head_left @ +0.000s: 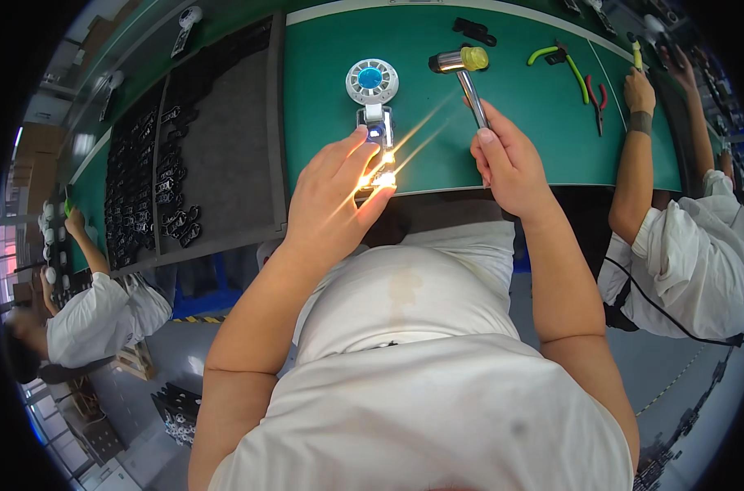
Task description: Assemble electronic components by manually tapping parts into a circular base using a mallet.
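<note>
A small white fan [372,100] with a round grille and a blue centre lies on the green work table [323,98]. My left hand [329,186] is closed around the fan's dark handle. Bright light glares between the thumb and fingers and hides the handle's lower end. In my right hand [511,164] is a small mallet [468,86], gripped by its metal shaft. Its head, with one yellow face and one dark face, is raised to the right of the fan, apart from it.
To the left, a grey foam-lined tray [233,147] holds many black parts. Green-handled pliers [570,69], red-handled pliers [599,105] and a black part [474,32] lie to the right. Co-workers' arms reach in at the right [634,155] and far left [90,245].
</note>
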The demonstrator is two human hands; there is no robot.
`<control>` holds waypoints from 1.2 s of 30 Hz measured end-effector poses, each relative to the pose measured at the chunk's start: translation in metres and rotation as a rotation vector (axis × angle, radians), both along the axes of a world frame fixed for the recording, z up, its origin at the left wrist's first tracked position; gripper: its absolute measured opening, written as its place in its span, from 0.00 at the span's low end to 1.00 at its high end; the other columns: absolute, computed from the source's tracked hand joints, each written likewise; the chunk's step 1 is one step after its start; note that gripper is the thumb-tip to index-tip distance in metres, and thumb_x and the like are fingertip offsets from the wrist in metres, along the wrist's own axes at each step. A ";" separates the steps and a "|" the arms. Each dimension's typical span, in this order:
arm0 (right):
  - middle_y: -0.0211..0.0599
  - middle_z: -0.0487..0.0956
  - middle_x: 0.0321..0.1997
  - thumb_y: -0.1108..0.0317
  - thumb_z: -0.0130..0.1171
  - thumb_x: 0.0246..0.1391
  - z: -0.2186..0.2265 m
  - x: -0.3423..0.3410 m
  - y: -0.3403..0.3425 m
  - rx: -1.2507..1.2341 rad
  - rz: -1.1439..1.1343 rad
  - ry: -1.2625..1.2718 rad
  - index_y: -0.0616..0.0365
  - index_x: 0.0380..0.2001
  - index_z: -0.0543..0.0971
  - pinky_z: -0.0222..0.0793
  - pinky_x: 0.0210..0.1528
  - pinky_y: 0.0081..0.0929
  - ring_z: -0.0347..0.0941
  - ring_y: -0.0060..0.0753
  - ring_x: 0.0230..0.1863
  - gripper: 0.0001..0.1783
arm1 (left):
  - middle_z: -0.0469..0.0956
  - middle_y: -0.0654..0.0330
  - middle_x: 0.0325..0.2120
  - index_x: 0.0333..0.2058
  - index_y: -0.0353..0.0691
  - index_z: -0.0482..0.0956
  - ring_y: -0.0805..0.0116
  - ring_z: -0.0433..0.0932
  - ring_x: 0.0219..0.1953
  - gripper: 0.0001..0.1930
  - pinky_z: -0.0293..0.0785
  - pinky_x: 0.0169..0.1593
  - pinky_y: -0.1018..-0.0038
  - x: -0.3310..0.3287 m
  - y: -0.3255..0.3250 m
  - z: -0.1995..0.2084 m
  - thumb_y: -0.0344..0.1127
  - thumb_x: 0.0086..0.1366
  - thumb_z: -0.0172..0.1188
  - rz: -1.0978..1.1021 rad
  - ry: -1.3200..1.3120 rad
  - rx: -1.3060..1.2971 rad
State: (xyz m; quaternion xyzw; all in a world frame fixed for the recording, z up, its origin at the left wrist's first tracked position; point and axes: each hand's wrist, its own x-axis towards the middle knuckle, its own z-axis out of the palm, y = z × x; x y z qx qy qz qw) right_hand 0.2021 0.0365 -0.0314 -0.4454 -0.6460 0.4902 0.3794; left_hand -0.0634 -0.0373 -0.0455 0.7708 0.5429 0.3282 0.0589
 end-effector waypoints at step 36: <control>0.28 0.76 0.29 0.72 0.48 0.76 0.038 -0.006 -0.022 0.215 0.285 -0.530 0.60 0.75 0.71 0.58 0.25 0.17 0.63 0.16 0.24 0.27 | 0.81 0.55 0.61 0.66 0.41 0.69 0.54 0.80 0.60 0.40 0.72 0.64 0.60 -0.002 0.002 -0.007 0.38 0.58 0.78 0.037 -0.221 -0.093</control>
